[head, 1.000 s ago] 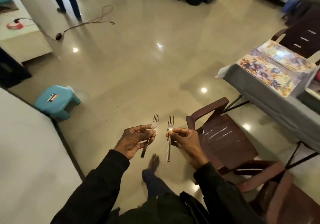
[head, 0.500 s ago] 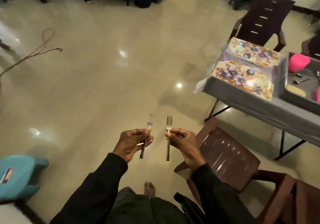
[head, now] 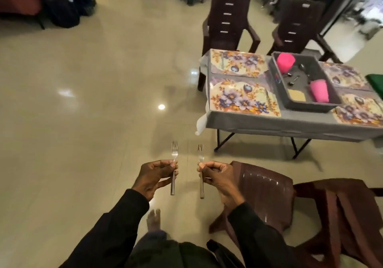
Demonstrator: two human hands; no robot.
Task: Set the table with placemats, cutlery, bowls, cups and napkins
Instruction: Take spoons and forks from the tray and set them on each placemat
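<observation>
Left hand [head: 156, 176]: fingers curled round the handle of the left fork [head: 174, 153], thumb and forefinger pinching its neck; tines point up and away.
Right hand [head: 217, 176]: same hold on the right fork [head: 200, 153]; the two forks stand near parallel, just beside each other and not touching.
Forks, location: in the air over the floor, well apart from the table [head: 269, 124], beside the nearest brown chair [head: 263, 191].
Change, view: a second ago only the table's left end showed at the right of the picture; now the view has swung to it and most of the tabletop is visible. The blue stool has gone from view.
Change, hands: none; grip and fork attitude match the earlier pictures.
Tabletop, left end: near-corner placemat [head: 242, 98] and far-corner placemat [head: 236, 64], both bare.
Tabletop, middle: grey tray [head: 310, 106] holding two pink cups [head: 285, 62] [head: 319, 91], small cutlery [head: 294, 79] and a yellowish square [head: 296, 95], possibly a napkin; cannot tell.
Tabletop, right part: two more placemats [head: 344, 74] [head: 360, 112], partly cut off.
Reading: placemats laid; forks in transit, none yet set down. Cups, napkins and the remaining cutlery wait in the tray; no bowls seen.
</observation>
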